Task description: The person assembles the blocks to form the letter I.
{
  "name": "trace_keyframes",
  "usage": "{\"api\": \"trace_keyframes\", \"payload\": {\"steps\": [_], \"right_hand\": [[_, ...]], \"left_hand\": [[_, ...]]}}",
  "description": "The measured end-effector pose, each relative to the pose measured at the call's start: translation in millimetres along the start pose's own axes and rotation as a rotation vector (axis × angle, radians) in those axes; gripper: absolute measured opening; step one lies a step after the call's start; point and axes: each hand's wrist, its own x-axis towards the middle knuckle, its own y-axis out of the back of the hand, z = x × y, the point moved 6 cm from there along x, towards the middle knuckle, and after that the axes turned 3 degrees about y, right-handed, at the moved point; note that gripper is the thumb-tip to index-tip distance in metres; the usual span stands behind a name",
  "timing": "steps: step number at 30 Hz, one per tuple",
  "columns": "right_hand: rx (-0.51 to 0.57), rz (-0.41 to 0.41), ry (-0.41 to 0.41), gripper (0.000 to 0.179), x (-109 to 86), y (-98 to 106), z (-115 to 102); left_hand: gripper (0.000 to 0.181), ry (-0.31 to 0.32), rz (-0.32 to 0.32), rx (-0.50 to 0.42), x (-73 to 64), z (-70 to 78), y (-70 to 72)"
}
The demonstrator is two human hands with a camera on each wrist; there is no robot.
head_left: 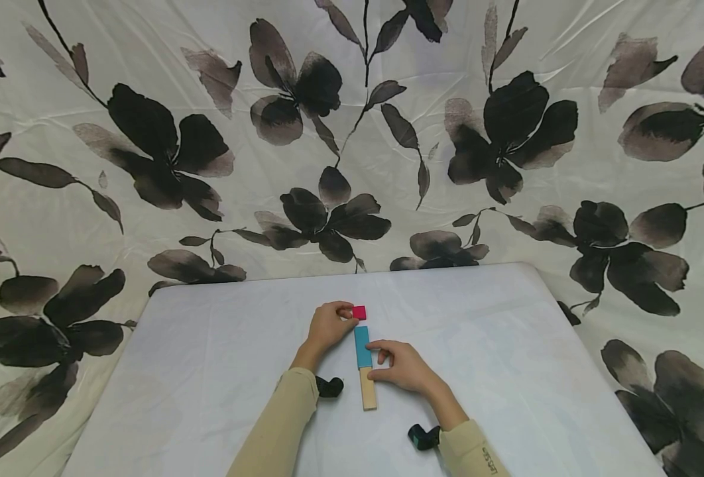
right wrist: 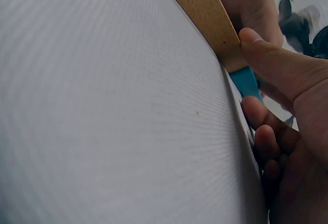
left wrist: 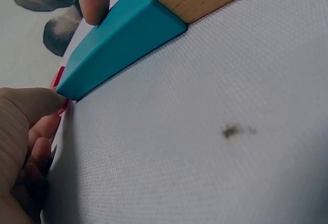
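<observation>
A small red block [head_left: 359,313] lies at the far end of a line of blocks. My left hand [head_left: 328,326] pinches it between thumb and index finger from its left side. In the left wrist view, the red block is mostly hidden behind the blue block [left wrist: 123,39]. Nearer me, the blue block [head_left: 362,346] meets a natural wooden block [head_left: 368,389] end to end; a narrow gap parts blue from red. My right hand [head_left: 408,366] touches the line's right side, the index finger at the blue block and the thumb at the wooden block [right wrist: 210,21].
The blocks lie on a white-covered table [head_left: 209,371]. Behind it hangs a pale cloth [head_left: 388,179] with dark flowers. Black wrist cameras, one by the left cuff [head_left: 330,387] and one by the right cuff [head_left: 423,437], jut out low over the tabletop.
</observation>
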Motion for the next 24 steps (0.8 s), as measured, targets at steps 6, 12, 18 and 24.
{"api": "trace_keyframes", "payload": {"steps": [6,12,18,24], "right_hand": [[-0.003,0.000,0.001,0.052,0.3,-0.3,0.0],[-0.002,-0.001,-0.005,0.052,0.1,-0.3,-0.3],[0.001,-0.004,-0.009,0.052,0.0,-0.5,0.2],[-0.004,-0.004,-0.002,0.052,-0.5,-0.4,-0.4]], "left_hand": [[0.036,0.007,-0.002,0.009,0.3,-1.4,-0.5],[0.036,0.006,0.000,0.001,0.6,-1.6,-0.5],[0.036,-0.003,-0.003,-0.019,0.6,-1.8,0.0],[0.034,-0.002,-0.024,-0.076,-1.0,-4.3,0.7]]}}
